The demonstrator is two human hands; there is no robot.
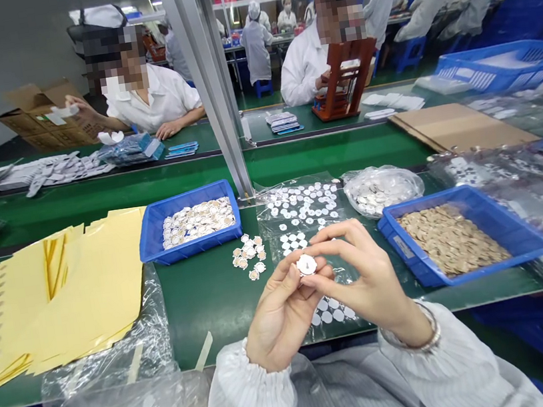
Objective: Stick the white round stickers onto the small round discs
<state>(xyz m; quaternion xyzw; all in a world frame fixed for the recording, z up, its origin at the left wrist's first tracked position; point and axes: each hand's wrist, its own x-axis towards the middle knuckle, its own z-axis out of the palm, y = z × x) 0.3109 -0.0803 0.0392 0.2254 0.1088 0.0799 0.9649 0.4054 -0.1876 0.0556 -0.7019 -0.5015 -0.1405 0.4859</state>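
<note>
Over the near side of the green work surface [206,310], holding a small, round white disc [306,264] with a dark mark near its middle, face up between left hand [279,310] and right hand [377,276]. Left grip closed to a narrow pinch, thumb and fingers at the rim; right grip nearly as narrow, thumb below and forefinger above, remaining fingers curved and raised. Edges gripped from both sides, probably to keep the face visible and so slight a piece from tilting.

Just beyond, beneath and past the fingers, white round pieces on clear plastic sheets [304,202]; to the left, a loose cluster of white-and-tan discs [254,274], perhaps within easy reach by design. Farther out, a blue plastic tray of white-and-tan pieces [201,245] at left, a blue plastic tray of tan discs [414,261] at right, likely for keeping kinds apart. Farthest left, flat yellow sheets [95,282].
</note>
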